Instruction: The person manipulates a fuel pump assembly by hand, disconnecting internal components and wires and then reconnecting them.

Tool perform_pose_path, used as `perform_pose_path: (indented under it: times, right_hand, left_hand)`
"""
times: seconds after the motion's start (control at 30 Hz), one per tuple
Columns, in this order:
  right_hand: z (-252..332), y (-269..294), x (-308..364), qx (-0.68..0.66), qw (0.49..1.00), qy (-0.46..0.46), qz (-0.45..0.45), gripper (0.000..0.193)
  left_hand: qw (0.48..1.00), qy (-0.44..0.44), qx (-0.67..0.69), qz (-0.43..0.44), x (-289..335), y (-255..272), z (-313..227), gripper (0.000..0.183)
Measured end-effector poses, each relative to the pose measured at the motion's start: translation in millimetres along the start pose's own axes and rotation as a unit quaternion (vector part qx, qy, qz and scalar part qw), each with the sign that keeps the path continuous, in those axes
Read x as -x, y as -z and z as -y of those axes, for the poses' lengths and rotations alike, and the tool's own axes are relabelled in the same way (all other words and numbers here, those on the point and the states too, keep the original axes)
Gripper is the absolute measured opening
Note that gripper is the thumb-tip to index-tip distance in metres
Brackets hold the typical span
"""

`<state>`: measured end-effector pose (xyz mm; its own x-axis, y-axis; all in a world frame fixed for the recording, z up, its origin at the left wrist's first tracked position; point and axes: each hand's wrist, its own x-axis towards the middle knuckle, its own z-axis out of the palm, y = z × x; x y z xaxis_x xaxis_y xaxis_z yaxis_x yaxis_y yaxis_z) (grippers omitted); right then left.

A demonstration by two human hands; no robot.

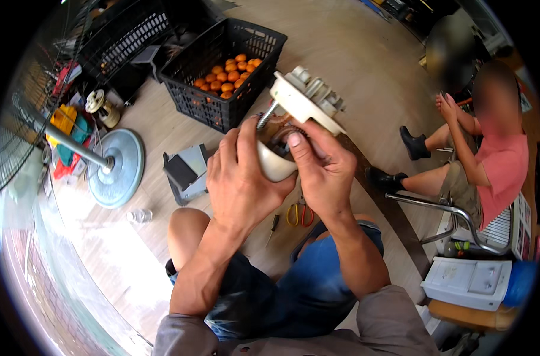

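Observation:
In front of me I hold a cream plastic assembly [276, 164] that looks like a fuel pump. It has a rounded cup below and a tilted flange with several stubby fittings above, with a metal spring and brownish parts between them. My left hand [239, 178] is wrapped round the cup's left side. On the right side, my right hand [326, 169] closes on it, its thumb pressed near the cup's rim. My fingers hide part of the inside. Beyond my hands on the floor lie pliers [299, 215] with yellow and red handles and a screwdriver [273, 228].
A black crate [222, 113] of oranges stands ahead. To the left are a fan's round base [116, 169], a clear bottle [140, 216] and a similar cream assembly [102, 108]. Grey and black boxes [185, 173] lie nearby. Another person [489, 160] sits at right on a metal-framed chair.

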<state>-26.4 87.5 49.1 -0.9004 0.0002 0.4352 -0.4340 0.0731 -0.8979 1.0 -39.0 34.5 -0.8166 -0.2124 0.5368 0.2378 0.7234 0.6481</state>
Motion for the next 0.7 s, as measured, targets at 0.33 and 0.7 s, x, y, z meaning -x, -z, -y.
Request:
perform_pose_path:
  times: [0.33,0.7]
  right_hand:
    - [16,8,3,0.158,0.979,0.121,0.047,0.027]
    - [32,36,3,0.368,0.901,0.222,0.067,0.038]
  left_hand:
    - [0.999,-0.008,0.051,0.007,4,4,2,0.085]
    - [0.994,0.016,0.078,0.076,8,6,5,0.085]
